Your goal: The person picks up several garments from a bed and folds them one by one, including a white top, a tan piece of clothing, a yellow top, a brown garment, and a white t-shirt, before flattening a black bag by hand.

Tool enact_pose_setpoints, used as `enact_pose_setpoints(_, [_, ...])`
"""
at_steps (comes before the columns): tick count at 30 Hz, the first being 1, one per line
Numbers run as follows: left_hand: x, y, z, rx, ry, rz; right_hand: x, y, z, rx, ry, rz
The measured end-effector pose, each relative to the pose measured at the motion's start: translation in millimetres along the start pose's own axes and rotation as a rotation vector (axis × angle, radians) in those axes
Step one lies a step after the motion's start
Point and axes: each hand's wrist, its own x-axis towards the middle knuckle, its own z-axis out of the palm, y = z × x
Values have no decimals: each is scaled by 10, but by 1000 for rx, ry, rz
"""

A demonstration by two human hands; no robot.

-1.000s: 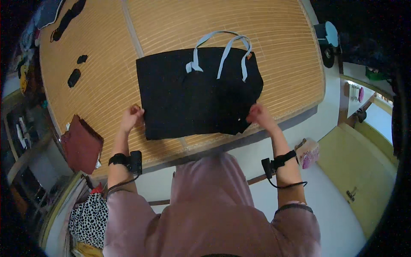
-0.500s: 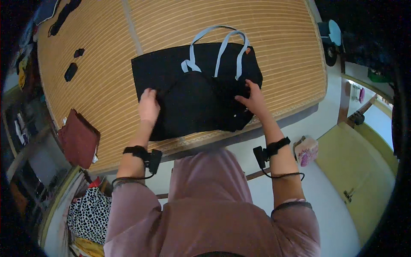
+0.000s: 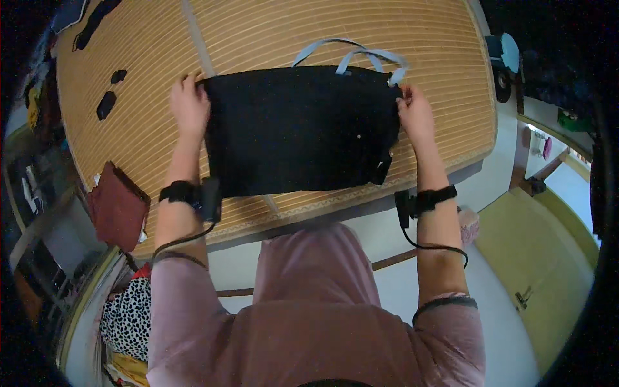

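Observation:
A black tote bag lies spread flat on the woven mat, its light blue straps looping out past the far edge. At its far left corner my left hand has its fingers closed on the cloth. My right hand pinches the far right corner, just below where a strap end meets the fabric. Small pale snaps or eyelets show on the right part of the cloth, and the near right corner is slightly crumpled. The fingertips of both hands are partly hidden by the edge.
The bag rests on a large bed-like surface with a striped bamboo mat. To the left lie a folded maroon cloth and small black objects. A spotted cloth sits low at left; a yellowish door stands at right.
Both hands moved outward and away from me to the far corners. The raised, bunched near layer now lies flat over the bag, covering much of the straps.

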Motion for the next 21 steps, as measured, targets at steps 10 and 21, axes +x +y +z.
enact_pose_setpoints(10, [-1162,1061,122,-65,-552,190,-690,526,772,188,152,152])
enact_pose_setpoints(21, [-836,2366,485,-837,-763,-221,-1041,244,804,544,-153,153])
